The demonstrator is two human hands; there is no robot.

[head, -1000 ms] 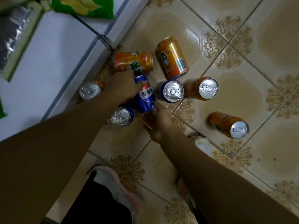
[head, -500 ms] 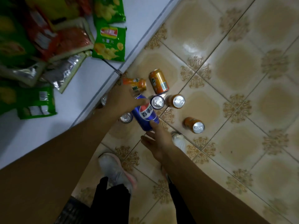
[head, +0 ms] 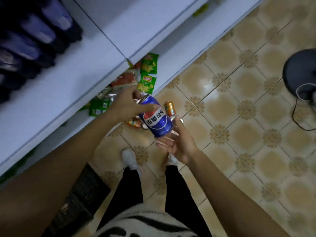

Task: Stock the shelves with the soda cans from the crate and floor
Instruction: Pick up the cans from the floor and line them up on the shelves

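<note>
1. So, in the head view, the person stood by the white shelves (head: pixel 71 86) and held one blue soda can (head: pixel 156 118) up in the air, above the floor and in front of the shelf edge.
2. The left hand (head: pixel 127 105) had its fingers and thumb curled round the top end of the blue can.
3. The right hand (head: pixel 178 142) was under the bottom end, with the fingers mostly straight and the thumb up beside the can. It touched the can, but it did not look like a full grip.
4. The job looked only partly done. This can was off the floor but not yet on a shelf.
5. More cans were left on the tiled floor (head: pixel 239 117): one orange can (head: pixel 169 108) lay just past the blue can, another orange can (head: pixel 134 123) lay near the shelf foot, and some silver can tops peeked out behind the held can. How many were there could not be told.
6. The dark crate (head: pixel 82 194) sat on the floor by the person's left leg. What was inside it could not be seen.
7. The low shelf held green snack bags (head: pixel 147 81) and red ones, no cans that showed.
8. The upper shelf had blurry dark blue packs (head: pixel 34 40) at the left; what they were could not be told.
</note>
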